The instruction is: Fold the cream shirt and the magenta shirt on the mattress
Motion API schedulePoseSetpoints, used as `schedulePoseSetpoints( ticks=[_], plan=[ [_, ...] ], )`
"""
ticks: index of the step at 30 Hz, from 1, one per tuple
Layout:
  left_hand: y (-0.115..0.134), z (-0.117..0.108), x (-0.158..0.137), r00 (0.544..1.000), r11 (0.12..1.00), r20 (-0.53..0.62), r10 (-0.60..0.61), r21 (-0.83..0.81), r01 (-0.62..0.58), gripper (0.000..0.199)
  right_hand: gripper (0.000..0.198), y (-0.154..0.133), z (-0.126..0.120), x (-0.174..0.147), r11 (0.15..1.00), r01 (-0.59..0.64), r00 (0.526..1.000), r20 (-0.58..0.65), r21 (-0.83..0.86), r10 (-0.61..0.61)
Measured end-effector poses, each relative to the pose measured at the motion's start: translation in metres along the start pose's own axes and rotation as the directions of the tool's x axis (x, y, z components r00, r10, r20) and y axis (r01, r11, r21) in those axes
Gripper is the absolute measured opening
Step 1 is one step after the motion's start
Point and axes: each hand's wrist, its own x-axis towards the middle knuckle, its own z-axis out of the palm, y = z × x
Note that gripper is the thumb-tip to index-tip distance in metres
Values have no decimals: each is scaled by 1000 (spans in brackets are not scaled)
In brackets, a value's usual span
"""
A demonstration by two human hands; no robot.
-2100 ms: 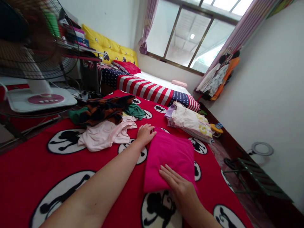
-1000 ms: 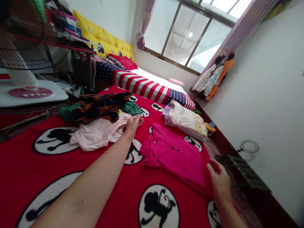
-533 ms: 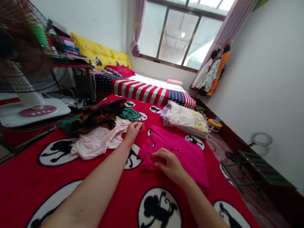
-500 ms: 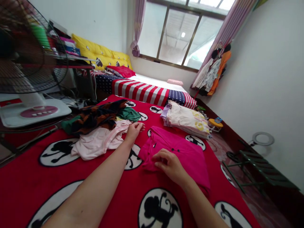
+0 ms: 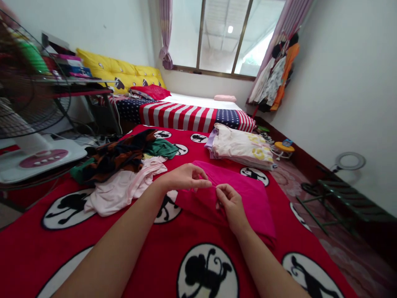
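Note:
A bright pink buttoned shirt [image 5: 251, 194] lies folded on the red blanket [image 5: 149, 256] in front of me. My left hand [image 5: 188, 178] is over its left part, thumb and fingers closed on the cloth near the collar side. Just to the right, my right hand [image 5: 228, 203] pinches the same shirt between thumb and fingertips. The two sets of fingertips almost meet, and a bit of raised cloth shows between them. The buttons are hidden from view now.
Left of the shirt lie a crumpled pale pink garment [image 5: 120, 190], a dark and rust-coloured garment [image 5: 124, 155] and green cloth [image 5: 164, 148]. Folded clothes [image 5: 238, 145] are stacked behind it. A fan [image 5: 40, 153] stands far left; a green rack [image 5: 347, 198] is at right.
My left hand has moved right from beside the pale pink garment onto the shirt. My right hand has shifted slightly and now pinches the shirt. The view has turned a little.

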Motion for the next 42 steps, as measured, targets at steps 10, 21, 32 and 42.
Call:
schedulePoseSetpoints(
  ticks=[10,21,32,42],
  plan=[
    [-1,0,-1,983,987,137,121,85,-134,23,25,-19,-17,-7,970,144,988,88,-196,-129],
    [-16,-22,-10,947,997,315,62,-65,-44,20,6,-27,-30,-10,874,181,951,305,-451,-39],
    [-19,-32,-14,983,986,177,-59,166,29,23,17,-18,-24,-15,730,318,892,452,-606,-13],
    [-19,9,5,960,868,-105,-261,410,281,22,23,-20,-17,-20,542,499,837,539,-676,-98]
  ],
)
